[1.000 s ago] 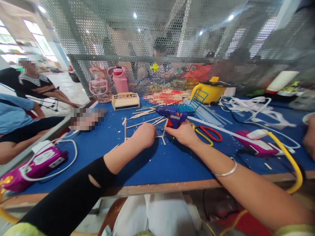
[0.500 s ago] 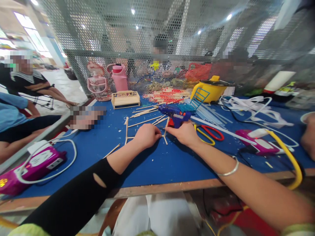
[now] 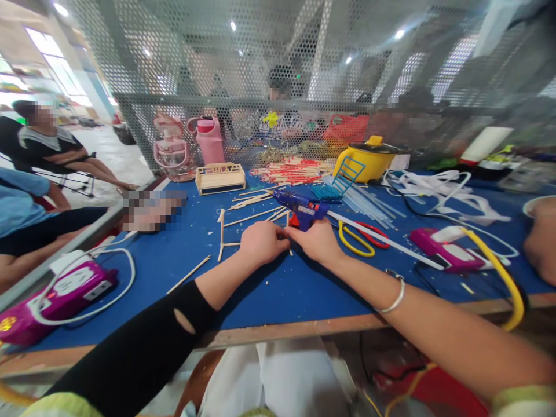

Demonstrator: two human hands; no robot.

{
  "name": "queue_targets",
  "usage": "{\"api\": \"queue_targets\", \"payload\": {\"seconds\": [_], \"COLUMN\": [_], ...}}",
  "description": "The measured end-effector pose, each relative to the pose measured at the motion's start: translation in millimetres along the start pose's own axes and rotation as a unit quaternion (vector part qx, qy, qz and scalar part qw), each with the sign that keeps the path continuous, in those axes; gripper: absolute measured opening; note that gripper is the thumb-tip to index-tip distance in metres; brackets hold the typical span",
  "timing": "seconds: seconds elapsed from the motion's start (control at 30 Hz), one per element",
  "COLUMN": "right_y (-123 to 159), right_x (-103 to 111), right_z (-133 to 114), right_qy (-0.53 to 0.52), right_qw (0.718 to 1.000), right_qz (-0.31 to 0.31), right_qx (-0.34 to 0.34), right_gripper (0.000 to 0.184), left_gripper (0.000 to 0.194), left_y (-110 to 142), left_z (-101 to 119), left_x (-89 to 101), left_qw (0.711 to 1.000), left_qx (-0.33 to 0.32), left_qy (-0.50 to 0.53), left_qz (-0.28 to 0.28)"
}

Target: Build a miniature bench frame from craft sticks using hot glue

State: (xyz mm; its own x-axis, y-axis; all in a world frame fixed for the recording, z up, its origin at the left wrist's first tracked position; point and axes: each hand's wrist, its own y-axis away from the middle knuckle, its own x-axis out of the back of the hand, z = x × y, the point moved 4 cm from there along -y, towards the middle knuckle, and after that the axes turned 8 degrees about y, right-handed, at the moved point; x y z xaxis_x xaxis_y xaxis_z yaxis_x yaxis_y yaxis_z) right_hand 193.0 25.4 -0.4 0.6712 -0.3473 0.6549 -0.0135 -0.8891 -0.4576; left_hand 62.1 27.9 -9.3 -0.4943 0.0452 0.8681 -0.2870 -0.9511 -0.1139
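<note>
My right hand (image 3: 320, 242) is wrapped round a blue hot glue gun (image 3: 304, 208), whose tip points to the left. A white glue stick (image 3: 382, 236) sticks out of its back. My left hand (image 3: 263, 242) is closed in a pinch at the right side of an H-shaped frame of thin wooden sticks (image 3: 222, 234) lying on the table. Fingers of both hands meet at that joint and hide most of it. A loose wooden stick (image 3: 189, 274) lies left of my left forearm. Scissors with red and yellow handles (image 3: 357, 240) lie beside my right hand.
On the blue table (image 3: 269, 301) are more sticks (image 3: 291, 169), a small wooden tray-like piece (image 3: 220, 178), clear glue sticks (image 3: 369, 202), a yellow pot (image 3: 367, 161), a pink bottle (image 3: 210, 140) and purple power strips (image 3: 61, 298). A person (image 3: 50, 139) sits at left; mesh stands behind.
My right hand, with the glue gun, has shifted left until its fingers meet those of my left hand. The left hand stays at the frame's right side.
</note>
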Motion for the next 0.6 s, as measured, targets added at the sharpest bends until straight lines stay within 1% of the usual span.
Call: {"api": "queue_targets", "payload": {"seconds": [0.1,0.17,0.37,0.47,0.53,0.6], "right_y": [0,0,-3,-5,-7,-8], "right_x": [1,2,1,2,2,2], "right_z": [-1,-1,7,13,14,11], "right_qy": [-0.022,-0.038,-0.072,-0.135,-0.183,-0.2], "right_qw": [1.0,0.999,0.996,0.99,0.982,0.977], "right_qz": [-0.005,-0.012,-0.027,-0.033,-0.049,-0.07], "right_qx": [-0.006,-0.012,-0.042,-0.036,-0.023,-0.005], "right_gripper": [0.011,0.012,0.011,0.017,0.025,0.027], "left_gripper": [0.03,0.03,0.033,0.031,0.03,0.029], "left_y": [0,0,0,0,0,1], "left_z": [2,2,3,4,6,7], "left_x": [-0.5,-0.6,0.6,0.6,0.5,0.2], "left_qw": [1.0,1.0,0.999,0.998,0.998,0.997], "left_qx": [0.006,0.003,-0.016,-0.028,-0.034,-0.036], "left_qy": [-0.013,-0.016,-0.029,-0.046,-0.059,-0.068], "left_qz": [0.006,-0.001,-0.011,-0.012,-0.013,-0.015]}}
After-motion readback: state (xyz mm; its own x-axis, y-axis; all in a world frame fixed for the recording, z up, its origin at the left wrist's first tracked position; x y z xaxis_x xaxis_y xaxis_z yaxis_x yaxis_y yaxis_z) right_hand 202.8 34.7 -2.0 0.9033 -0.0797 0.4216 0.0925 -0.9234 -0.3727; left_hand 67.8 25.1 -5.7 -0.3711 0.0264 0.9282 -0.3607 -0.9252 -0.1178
